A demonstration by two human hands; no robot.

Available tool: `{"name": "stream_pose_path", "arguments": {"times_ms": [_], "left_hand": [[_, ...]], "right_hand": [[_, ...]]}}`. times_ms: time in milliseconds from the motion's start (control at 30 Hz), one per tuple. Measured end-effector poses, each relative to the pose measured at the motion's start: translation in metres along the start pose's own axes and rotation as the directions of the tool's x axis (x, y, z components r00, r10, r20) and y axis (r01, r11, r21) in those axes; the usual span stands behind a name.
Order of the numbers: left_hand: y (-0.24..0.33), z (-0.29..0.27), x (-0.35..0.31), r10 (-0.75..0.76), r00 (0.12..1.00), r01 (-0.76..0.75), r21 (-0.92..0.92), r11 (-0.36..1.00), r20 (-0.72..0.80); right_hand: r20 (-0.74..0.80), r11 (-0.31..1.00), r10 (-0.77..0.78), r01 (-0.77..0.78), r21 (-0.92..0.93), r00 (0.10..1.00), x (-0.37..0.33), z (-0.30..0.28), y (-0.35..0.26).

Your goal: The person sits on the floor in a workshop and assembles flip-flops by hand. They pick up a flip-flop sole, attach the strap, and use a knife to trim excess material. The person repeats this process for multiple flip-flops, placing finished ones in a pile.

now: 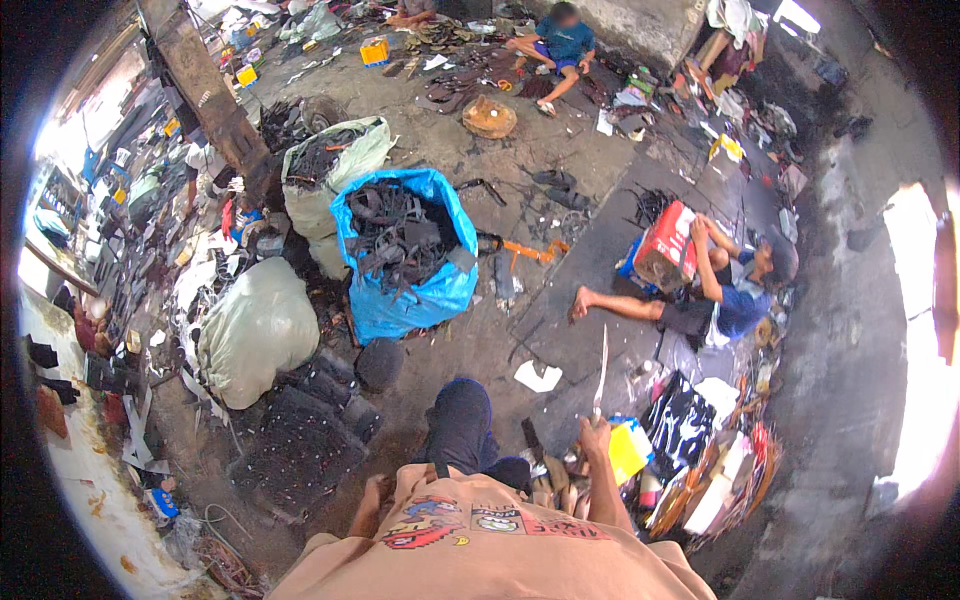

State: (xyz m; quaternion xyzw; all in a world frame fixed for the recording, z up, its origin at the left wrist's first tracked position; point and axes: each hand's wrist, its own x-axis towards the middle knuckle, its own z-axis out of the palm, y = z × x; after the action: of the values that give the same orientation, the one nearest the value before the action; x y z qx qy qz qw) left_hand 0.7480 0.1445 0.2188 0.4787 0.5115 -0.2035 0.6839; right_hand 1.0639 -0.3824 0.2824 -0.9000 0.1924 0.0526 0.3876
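My right hand [595,436] is closed around the handle of a knife [602,372]. Its long, narrow blade points away from me, over the floor. To the right of that hand are a yellow sheet [628,452] and a glossy black bag with white marks [681,425]. My left hand [374,492] hangs low beside my leg, partly covered by my tan shirt; its fingers do not show clearly. Nearest to it is a dark slab dotted with white specks [290,465] on the floor.
An open blue sack [400,305] of black strips stands ahead, with pale sacks [262,330] to its left. At right a seated person [735,290] has both hands on a red box [668,245]. Another person [560,45] sits far off. A pillar [205,90] rises left.
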Motion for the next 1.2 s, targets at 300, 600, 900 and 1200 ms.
{"name": "stream_pose_path", "arguments": {"times_ms": [300,600,900,1200], "left_hand": [[0.209,0.136,0.162,0.484,0.860,-0.510,0.256,0.821,0.160],[0.450,0.238,0.239,0.328,0.945,-0.323,-0.166,0.932,0.006],[0.692,0.298,0.317,0.305,0.889,-0.348,-0.072,0.935,-0.341],[0.833,0.397,0.383,0.083,0.989,-0.102,-0.162,0.982,-0.120]], "right_hand": [[0.162,0.994,-0.018,0.035,-0.103,0.987,0.199,0.058,-0.193],[0.187,0.836,0.253,-0.117,-0.535,0.949,0.329,0.042,-0.088],[0.277,0.852,0.422,-0.274,-0.446,0.863,0.554,0.123,-0.249],[0.347,0.945,-0.054,0.160,-0.284,0.936,0.959,0.202,-0.501]]}}
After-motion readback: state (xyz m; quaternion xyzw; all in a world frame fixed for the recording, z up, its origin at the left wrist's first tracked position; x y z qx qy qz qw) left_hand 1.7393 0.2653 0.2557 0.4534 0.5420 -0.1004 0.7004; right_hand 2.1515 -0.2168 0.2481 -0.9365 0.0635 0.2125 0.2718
